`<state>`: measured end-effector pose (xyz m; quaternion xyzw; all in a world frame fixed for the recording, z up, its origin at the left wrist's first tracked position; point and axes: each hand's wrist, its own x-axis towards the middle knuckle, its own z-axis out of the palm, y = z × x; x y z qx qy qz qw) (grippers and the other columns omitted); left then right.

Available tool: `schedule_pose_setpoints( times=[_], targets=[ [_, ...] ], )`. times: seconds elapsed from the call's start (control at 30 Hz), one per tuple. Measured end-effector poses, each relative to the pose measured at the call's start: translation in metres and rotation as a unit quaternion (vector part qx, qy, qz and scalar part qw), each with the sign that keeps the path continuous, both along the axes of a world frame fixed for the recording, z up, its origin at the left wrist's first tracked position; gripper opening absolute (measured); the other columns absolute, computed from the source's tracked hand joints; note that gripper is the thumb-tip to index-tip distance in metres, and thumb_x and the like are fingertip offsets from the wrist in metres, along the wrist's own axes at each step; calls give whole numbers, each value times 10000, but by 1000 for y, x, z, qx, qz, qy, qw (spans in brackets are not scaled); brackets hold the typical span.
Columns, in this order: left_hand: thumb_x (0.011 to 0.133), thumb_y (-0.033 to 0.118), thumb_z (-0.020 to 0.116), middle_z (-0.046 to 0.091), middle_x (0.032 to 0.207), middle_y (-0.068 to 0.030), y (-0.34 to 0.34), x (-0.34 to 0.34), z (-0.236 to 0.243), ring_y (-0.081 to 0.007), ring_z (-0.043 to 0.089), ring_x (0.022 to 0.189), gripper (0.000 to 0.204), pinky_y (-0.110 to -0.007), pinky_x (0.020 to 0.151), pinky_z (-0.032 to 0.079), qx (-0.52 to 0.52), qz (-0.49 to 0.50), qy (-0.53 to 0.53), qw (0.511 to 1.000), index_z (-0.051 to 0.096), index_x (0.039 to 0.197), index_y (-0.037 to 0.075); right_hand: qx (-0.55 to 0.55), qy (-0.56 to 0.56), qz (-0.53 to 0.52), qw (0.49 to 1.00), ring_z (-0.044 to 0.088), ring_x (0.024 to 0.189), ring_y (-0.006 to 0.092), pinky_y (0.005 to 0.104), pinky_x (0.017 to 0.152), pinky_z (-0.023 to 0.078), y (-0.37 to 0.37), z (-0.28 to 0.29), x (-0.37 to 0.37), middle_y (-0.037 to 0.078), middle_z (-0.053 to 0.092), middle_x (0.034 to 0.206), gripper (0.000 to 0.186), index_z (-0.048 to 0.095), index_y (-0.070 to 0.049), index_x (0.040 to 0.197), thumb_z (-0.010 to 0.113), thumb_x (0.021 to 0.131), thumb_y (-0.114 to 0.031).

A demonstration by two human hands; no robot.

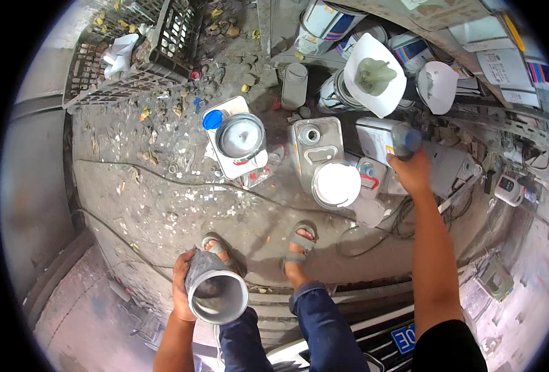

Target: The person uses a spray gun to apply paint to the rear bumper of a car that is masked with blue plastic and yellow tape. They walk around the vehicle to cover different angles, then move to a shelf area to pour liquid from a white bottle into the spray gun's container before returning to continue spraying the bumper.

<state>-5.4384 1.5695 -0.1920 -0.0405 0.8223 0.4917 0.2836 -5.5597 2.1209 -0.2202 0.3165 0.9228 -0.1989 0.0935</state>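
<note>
"So, what lies furthest left?"

"A black plastic crate (169, 46) at the far left, with a crumpled white thing (120, 54) inside it. Near and a little right of that, the left hand (181, 279) is curled around a grey cup (203, 265), fingers against its outer side. The cup is tipped so that its round mouth faces the viewer, and some dull residue shows inside."

"And past the cup?"

"Farther off on the stained floor (163, 217) there's a white container (228, 166) with a blue cap (212, 119), and a round grey tin (241, 137) sits over it. To the right comes a grey metal canister (314, 162) with a round spout. At its near right corner is a round pot (336, 185) with a bright white top; I can't tell whether that's a lid or the contents."

"What about the other hand?"

"First, on the far side, a white sheet (389, 93) with a grey-green smear lies over some cans. Near and right of it, the right hand (413, 173) is at a dark, blue-ended thing (406, 141), beside a pale rectangular tin (373, 137). It's blurred, so I can't tell how firmly the fingers close on it."

"Anything furthest right?"

"A small white device (508, 190) with a dark display."
</note>
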Motion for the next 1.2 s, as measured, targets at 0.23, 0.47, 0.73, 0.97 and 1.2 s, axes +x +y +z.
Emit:
schedule_pose_setpoints(
  times=[0.23, 0.47, 0.73, 0.97, 1.2],
  targets=[
    [658, 84, 773, 409, 1281, -182, 0, -11, 20, -283, 489, 1124, 795, -379, 942, 434, 83, 82, -34, 993, 329, 1318, 74, 68, 24, -76, 994, 557, 1026, 404, 426, 891, 432, -70, 154, 76, 252, 564, 1105, 702, 476, 71, 1157, 761, 636, -302],
    [761, 188, 634, 506, 1081, -156, 6, -28, 38, -265, 544, 951, 482, -379, 842, 480, 155, 208, -118, 959, 429, 1176, 55, -112, -48, -197, 973, 550, 1041, 331, 399, 924, 415, -144, 194, 169, 220, 555, 1120, 733, 436, 83, 1187, 776, 651, -282],
    [880, 308, 476, 616, 852, -126, 5, -33, 40, -245, 606, 753, 312, -379, 729, 532, 167, 371, -185, 894, 542, 1014, 35, -196, -80, -188, 959, 492, 1092, 424, 440, 944, 397, -237, -7, 223, 302, 495, 1130, 676, 405, 83, 1162, 725, 683, -271],
    [910, 195, 457, 596, 938, -130, 3, -49, 56, -229, 622, 800, 257, -348, 707, 548, 229, 414, -224, 852, 518, 1126, 67, -106, -58, -155, 980, 440, 1104, 457, 476, 945, 386, -280, -121, 239, 312, 414, 1170, 678, 350, 105, 1172, 693, 689, -224],
    [901, 164, 493, 608, 966, -132, -30, -26, 34, -212, 630, 775, 356, -349, 706, 565, 109, 302, -98, 942, 409, 1237, 83, -177, -132, -177, 959, 377, 1169, 452, 488, 956, 370, -293, -122, 246, 293, 387, 1216, 762, 325, 58, 1249, 717, 691, -283]
  ],
)
